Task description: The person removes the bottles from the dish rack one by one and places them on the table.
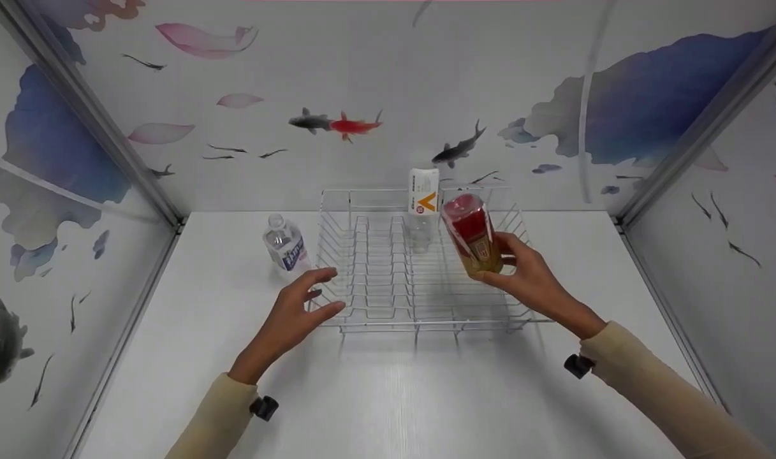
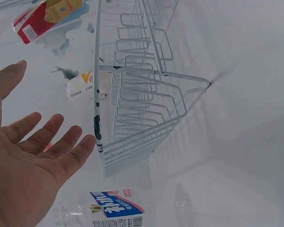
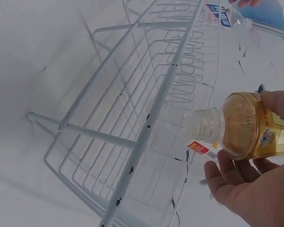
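My right hand (image 1: 527, 275) holds a bottle (image 1: 469, 229) with a red and gold label over the right part of a white wire rack (image 1: 375, 325). The bottle is tilted, base up; the right wrist view shows its uncapped clear neck (image 3: 206, 125) pointing at the rack. Fingers and thumb grip it from the right side. My left hand (image 1: 295, 306) holds nothing, its fingers spread beside the rack's left edge. Just beyond that hand, a clear bottle (image 1: 285, 245) with a blue, white and pink label stands upright on the table.
Inside the rack, towards the back, a clear bottle (image 1: 424, 194) with a white label and orange V stands base up. Rows of bent wire dividers (image 1: 380, 268) fill the rack's left half. Printed walls (image 1: 388, 83) enclose the white table (image 1: 394, 395) at the back and both sides.
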The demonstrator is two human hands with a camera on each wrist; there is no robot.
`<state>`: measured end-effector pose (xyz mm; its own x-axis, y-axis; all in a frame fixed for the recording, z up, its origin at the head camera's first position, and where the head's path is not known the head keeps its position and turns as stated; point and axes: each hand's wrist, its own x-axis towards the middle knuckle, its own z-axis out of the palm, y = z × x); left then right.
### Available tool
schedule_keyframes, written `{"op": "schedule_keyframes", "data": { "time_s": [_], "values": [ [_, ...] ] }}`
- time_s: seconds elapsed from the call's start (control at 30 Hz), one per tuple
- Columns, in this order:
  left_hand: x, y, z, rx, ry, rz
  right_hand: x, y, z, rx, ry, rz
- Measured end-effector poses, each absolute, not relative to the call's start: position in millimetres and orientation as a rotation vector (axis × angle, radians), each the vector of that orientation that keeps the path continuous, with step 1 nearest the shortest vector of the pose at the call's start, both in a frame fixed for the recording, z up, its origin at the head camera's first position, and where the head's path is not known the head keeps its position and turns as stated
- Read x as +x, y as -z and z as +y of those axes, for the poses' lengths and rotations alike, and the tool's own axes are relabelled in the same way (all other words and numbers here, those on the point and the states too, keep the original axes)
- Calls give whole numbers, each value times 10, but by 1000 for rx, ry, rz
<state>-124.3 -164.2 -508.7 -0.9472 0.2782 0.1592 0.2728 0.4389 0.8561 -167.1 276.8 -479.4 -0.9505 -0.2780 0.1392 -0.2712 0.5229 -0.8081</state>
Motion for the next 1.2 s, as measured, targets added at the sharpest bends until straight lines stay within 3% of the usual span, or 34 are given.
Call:
{"op": "schedule_keyframes", "data": {
  "time_s": [1.2],
  "values": [
    [-1336, 5043, -1305, 733, -1527, 2543, -1520, 4795, 2661, -807, 1248, 2675]
  ]
}}
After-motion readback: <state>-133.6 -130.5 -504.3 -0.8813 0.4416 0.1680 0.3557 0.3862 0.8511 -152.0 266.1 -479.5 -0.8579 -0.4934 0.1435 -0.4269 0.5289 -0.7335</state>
